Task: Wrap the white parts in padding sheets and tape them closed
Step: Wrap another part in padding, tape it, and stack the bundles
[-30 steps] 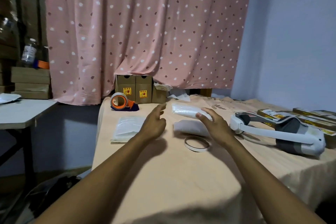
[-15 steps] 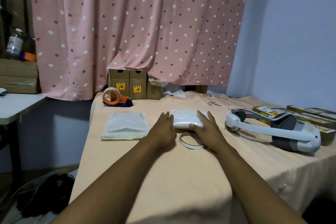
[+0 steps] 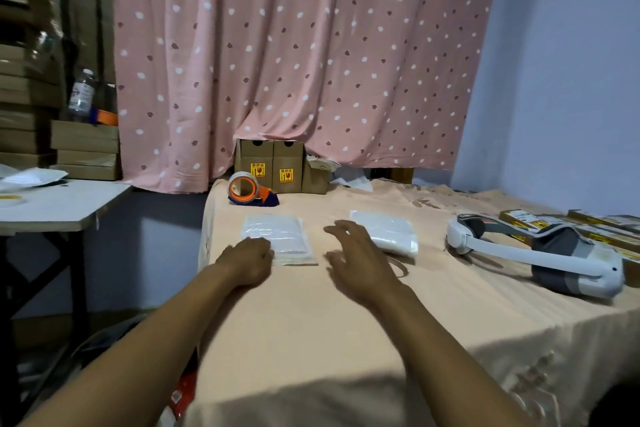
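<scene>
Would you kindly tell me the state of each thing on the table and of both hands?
Padding sheets: stacked flat.
White bundle: wrapped, lying flat.
Tape dispenser: loaded, untouched.
Headset: lying idle.
Left hand: fingers curled at the sheets' near corner; grip unclear.
Right hand: open, fingers spread, holding nothing.

desk: matt peach cloth cover; padding sheets: glossy translucent plastic; headset: smooth white plastic; boxes: matt cardboard
</scene>
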